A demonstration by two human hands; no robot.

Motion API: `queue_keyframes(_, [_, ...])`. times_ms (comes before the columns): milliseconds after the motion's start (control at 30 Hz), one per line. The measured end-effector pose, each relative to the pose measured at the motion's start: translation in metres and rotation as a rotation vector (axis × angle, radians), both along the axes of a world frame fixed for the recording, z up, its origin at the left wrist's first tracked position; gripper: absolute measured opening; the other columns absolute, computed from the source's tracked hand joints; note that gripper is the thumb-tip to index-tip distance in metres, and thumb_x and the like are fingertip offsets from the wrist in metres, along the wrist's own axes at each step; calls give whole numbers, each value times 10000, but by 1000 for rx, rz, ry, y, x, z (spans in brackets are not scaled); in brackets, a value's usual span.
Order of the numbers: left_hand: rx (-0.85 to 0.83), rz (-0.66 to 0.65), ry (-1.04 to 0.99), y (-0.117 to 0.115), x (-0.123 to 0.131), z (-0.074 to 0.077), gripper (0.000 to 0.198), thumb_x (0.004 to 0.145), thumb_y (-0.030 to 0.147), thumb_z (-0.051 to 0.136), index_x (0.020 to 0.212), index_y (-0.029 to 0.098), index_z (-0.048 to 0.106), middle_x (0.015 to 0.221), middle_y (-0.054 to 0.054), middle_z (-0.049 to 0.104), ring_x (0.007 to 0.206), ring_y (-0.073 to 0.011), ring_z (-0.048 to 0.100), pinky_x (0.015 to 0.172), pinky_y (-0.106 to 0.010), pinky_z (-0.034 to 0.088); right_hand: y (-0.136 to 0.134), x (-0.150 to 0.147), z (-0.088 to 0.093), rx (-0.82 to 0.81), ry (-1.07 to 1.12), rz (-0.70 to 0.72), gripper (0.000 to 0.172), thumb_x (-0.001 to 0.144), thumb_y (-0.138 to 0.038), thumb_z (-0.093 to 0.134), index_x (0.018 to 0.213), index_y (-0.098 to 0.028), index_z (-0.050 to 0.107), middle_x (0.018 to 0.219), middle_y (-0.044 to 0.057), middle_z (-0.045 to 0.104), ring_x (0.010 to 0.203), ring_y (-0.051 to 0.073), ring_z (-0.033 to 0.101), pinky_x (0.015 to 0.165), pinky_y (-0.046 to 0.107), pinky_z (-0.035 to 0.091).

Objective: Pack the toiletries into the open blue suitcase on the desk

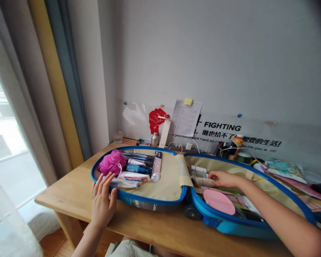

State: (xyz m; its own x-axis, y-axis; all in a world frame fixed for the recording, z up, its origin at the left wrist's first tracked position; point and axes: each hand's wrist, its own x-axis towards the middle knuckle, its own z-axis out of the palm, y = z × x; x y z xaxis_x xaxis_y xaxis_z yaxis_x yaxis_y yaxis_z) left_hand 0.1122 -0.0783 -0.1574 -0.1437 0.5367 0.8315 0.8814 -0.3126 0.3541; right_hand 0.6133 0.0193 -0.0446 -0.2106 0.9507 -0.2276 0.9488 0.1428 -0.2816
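Note:
A blue suitcase [160,207] lies opened flat on a wooden table, its two halves side by side. My left hand [103,194] rests with fingers spread on the near left rim. Close to it are a purple bath puff [112,162], a toothpaste tube [135,177], a blue bottle [137,168] and a clear packet [125,183]. Inside the right half, my right hand [218,178] is closed on a pale tube [204,182]. White-capped small bottles [198,169] lie just behind that tube. Nearer me sits a pink oval case [218,202].
The wooden table [69,189] ends at the left near a window and curtains [53,71]. Along the wall stand a clear cup [118,137], a silver bottle [154,139] and a white power strip [164,134]. Packets and papers [286,167] crowd the right side.

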Motion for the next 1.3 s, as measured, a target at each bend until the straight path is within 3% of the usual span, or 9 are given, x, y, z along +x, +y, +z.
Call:
queue_keyframes(267, [20, 3, 6, 0, 0, -2, 428, 992, 338, 373, 1381, 205, 493, 1355, -119, 586, 1405, -285, 377, 1191, -505, 215, -9, -7, 12, 47, -25, 69, 318, 584, -435, 698, 791, -195, 716, 817, 48, 723, 797, 222, 627, 718, 302, 459])
queue_keyframes(400, [12, 0, -3, 0, 1, -1, 432, 989, 330, 380, 1391, 213, 489, 1359, -115, 587, 1409, -285, 373, 1191, -508, 213, -13, -8, 33, 141, 7, 32, 384, 615, -534, 656, 762, -182, 700, 816, 82, 713, 765, 232, 619, 697, 322, 463])
queue_keyframes(500, [9, -4, -9, 0, 2, 0, 434, 988, 331, 383, 1391, 211, 488, 1359, -118, 586, 1416, -286, 363, 1189, -512, 214, -8, -22, 54, 212, 49, -6, 488, 699, -575, 550, 891, -153, 703, 753, 82, 694, 701, 221, 613, 653, 320, 462])
queue_keyframes(600, [15, -2, -15, 0, 2, 1, 431, 988, 330, 384, 1387, 209, 491, 1358, -119, 588, 1417, -284, 363, 1190, -512, 211, -1, -59, 69, 284, 97, 8, 506, 781, -526, 503, 1072, -152, 681, 886, 86, 726, 770, 211, 642, 694, 304, 480])
queue_keyframes(700, [12, -1, -15, -1, 2, 1, 428, 986, 330, 387, 1380, 207, 498, 1354, -119, 591, 1413, -284, 369, 1189, -512, 211, -2, -120, 71, 326, 118, 90, 423, 827, -438, 521, 1119, -174, 679, 999, 79, 734, 851, 200, 656, 750, 289, 486])
queue_keyframes(967, [8, -3, -17, -1, 3, 1, 424, 983, 323, 389, 1375, 203, 498, 1352, -122, 591, 1409, -283, 374, 1185, -519, 219, -29, -281, 39, 265, -2, 415, 274, 762, -320, 693, 1000, -195, 745, 1055, 77, 734, 978, 213, 669, 817, 258, 462])
queue_keyframes(1100, [18, -3, -10, -1, 3, 2, 411, 986, 316, 389, 1363, 199, 502, 1353, -125, 591, 1407, -280, 375, 1183, -515, 218, -27, -317, 24, 255, -82, 445, 297, 786, -308, 674, 1044, -172, 721, 1109, 111, 724, 1012, 247, 676, 808, 277, 467])
queue_keyframes(1233, [15, -2, -20, -1, 4, 2, 417, 982, 325, 393, 1367, 207, 503, 1350, -121, 595, 1407, -279, 379, 1187, -516, 211, -24, -331, 17, 259, -118, 455, 390, 809, -338, 670, 1176, -210, 647, 1127, 85, 725, 1032, 240, 673, 805, 279, 472])
queue_keyframes(1300, [7, -2, -33, -1, 4, 2, 426, 980, 335, 394, 1372, 211, 502, 1349, -119, 595, 1410, -282, 377, 1190, -520, 206, -24, -333, 15, 259, -126, 464, 332, 827, -334, 656, 1138, -219, 659, 1143, 79, 718, 1044, 232, 669, 814, 276, 470])
